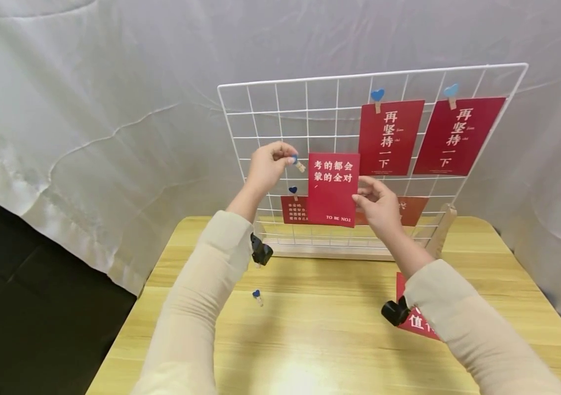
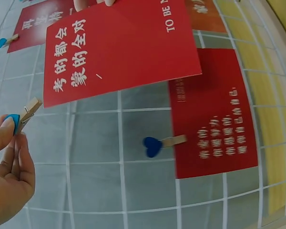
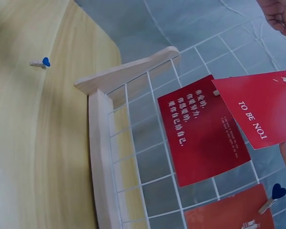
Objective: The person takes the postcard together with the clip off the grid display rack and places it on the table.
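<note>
Cards on the white wire grid point(image 1: 280, 118) tell the story: four red cards are already pegged up, two at the upper right of the head view and two low in the middle, partly hidden behind the hands. A fifth, the red card point(image 1: 333, 189), sits mid-frame against the grid, pinched at its right edge by the right hand point(image 1: 381, 206), fingers grasping it, not yet clipped. The left hand point(image 1: 267, 166) hovers just left of that card's top corner, fingers squeezing a blue-heart clothespin point(image 1: 297, 162). I'd say past halfway: one more red card point(image 1: 416, 323) lies on the table point(image 1: 320, 334) at lower right under the sleeve, and one spare clothespin point(image 1: 257, 296) waits at lower centre-left.
</note>
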`<state>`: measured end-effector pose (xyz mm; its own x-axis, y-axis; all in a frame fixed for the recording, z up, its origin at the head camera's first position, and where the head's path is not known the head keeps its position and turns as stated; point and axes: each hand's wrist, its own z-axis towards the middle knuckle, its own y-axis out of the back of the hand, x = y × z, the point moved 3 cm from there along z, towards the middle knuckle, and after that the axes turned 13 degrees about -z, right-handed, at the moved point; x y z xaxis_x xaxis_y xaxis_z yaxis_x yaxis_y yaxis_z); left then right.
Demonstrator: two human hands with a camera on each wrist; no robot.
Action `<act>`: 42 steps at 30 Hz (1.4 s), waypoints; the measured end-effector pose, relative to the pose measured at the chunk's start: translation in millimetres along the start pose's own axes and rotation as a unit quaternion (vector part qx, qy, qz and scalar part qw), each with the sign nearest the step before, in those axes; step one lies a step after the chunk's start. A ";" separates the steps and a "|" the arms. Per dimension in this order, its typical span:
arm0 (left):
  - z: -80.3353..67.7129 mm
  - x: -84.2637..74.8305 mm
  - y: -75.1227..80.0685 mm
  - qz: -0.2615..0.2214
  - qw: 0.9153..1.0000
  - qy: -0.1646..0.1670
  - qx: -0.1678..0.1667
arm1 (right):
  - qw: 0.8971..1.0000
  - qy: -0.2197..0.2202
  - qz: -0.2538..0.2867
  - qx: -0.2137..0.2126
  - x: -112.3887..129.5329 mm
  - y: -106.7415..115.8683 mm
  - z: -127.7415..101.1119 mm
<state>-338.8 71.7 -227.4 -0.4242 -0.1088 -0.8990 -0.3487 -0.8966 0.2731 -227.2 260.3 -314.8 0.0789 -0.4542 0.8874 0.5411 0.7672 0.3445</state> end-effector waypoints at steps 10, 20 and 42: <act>-14.6 25.8 -4.1 -0.022 1.000 0.022 0.004 | 1.000 0.002 0.019 0.006 -16.4 4.9 -11.9; -35.4 54.4 -6.7 -0.080 0.995 0.066 -0.001 | 0.999 -0.015 0.026 0.013 -33.7 8.4 -23.4; -88.3 121.1 -3.7 -0.087 0.986 0.138 -0.018 | 0.997 -0.051 0.036 0.053 -87.1 12.9 -57.9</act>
<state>-315.1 23.9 -367.5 -0.1142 -0.0598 -0.9917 -0.3642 -0.9262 0.0978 -178.7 283.6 -405.4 0.0257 -0.3520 0.9356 0.4445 0.8424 0.3047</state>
